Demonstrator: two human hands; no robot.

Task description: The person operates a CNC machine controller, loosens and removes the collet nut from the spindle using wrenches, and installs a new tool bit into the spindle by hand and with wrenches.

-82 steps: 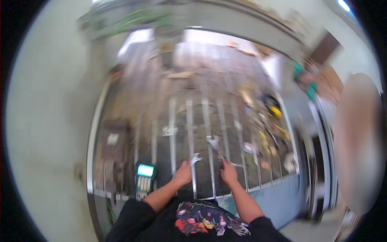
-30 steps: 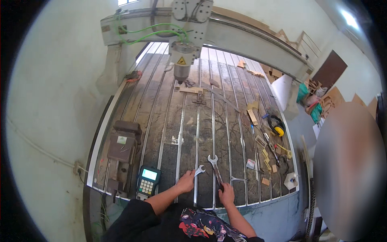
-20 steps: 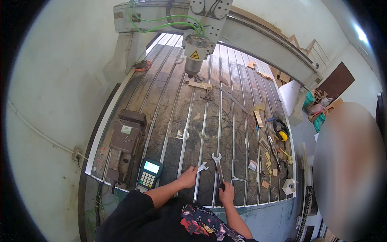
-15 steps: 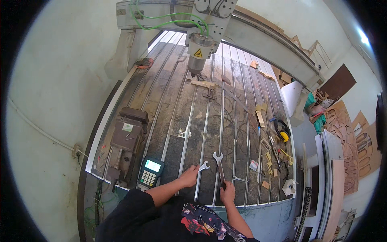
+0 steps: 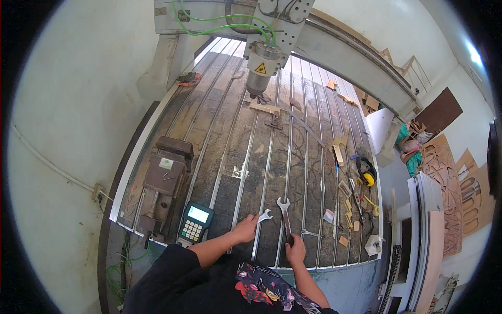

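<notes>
My left hand [image 5: 247,228] is closed around a small silver open-end wrench [image 5: 265,215], its jaw sticking out to the right. Beside it, my right hand [image 5: 296,250] grips the lower end of a longer, darker open-end wrench [image 5: 286,215], whose forked jaw points away from me. Both wrenches are low over the near part of the slotted machine bed [image 5: 251,157]; whether they touch it I cannot tell. Left of my left hand lies a handheld controller [image 5: 195,224] with a lit screen. The spindle [image 5: 260,76] hangs above the far middle of the bed, over a clamped wooden piece [image 5: 264,108].
A heavy vise [image 5: 166,175] stands at the bed's left edge. On the right lie yellow-and-black ear muffs [image 5: 368,177], wood scraps [image 5: 343,241], a white block [image 5: 373,244] and several small tools. The gantry beam [image 5: 361,52] spans the back. Boards [image 5: 435,251] lean at far right.
My hands and both wrenches hold almost the same place. The view has shifted slightly, so the spindle and gantry appear a little lower and farther right.
</notes>
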